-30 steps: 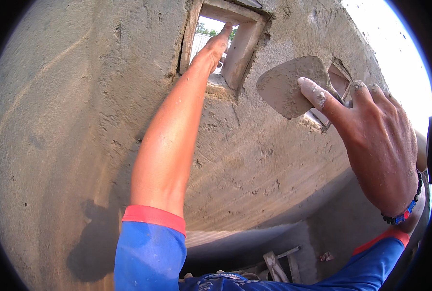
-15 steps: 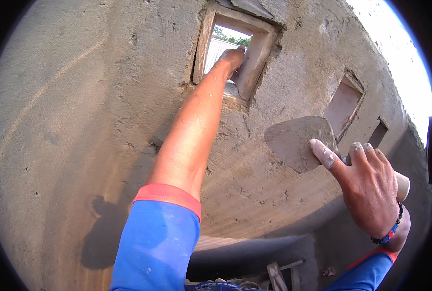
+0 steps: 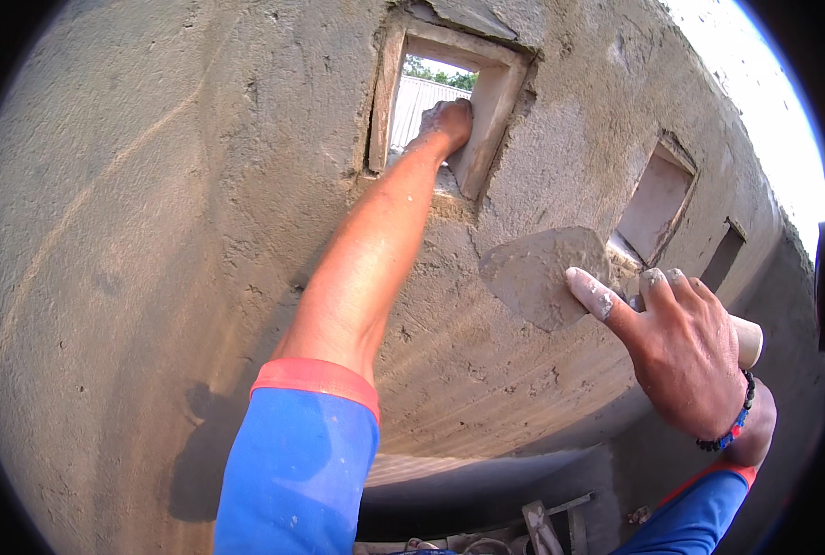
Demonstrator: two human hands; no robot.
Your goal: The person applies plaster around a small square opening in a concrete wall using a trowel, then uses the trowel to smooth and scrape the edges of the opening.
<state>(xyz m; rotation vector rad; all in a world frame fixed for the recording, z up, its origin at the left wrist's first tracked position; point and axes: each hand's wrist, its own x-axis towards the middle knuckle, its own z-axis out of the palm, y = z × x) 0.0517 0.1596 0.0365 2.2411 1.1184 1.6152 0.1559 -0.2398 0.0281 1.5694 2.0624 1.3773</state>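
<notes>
- Nearest are the two blue sleeves with red cuffs: the left sleeve point(image 3: 297, 472) is rising in front of the wall, the right sleeve point(image 3: 694, 513) comes from the lower right.
- On the right wrist there is a beaded bracelet point(image 3: 734, 430), dark, with some blue and red beads.
- The right hand point(image 3: 685, 356) is closed around the trowel point(image 3: 537, 277); its thumb, whitish with paste, lies stretched toward the blade, and the pale round end of the handle point(image 3: 748, 340) comes out behind the palm.
- The blade, dull and smeared with grey, points to the left. It is in front of the wall, below the space between the first two openings; whether it touches the surface, I cannot tell.
- Behind it is the rough grey-brown wall point(image 3: 283, 185), whose upper right edge meets a very bright area.
- The left hand point(image 3: 449, 122) is inside the first opening, close to the right side of its frame point(image 3: 479, 139). The fingers seem bent, but I cannot tell if they pinch something.
- Farther along the wall, toward its right end, are a second opening point(image 3: 655, 203) and a narrower dark recess point(image 3: 725, 257).
- Through the first opening one sees a pale ribbed panel point(image 3: 417, 102) and, above its top edge, green leaves point(image 3: 454, 79).
</notes>
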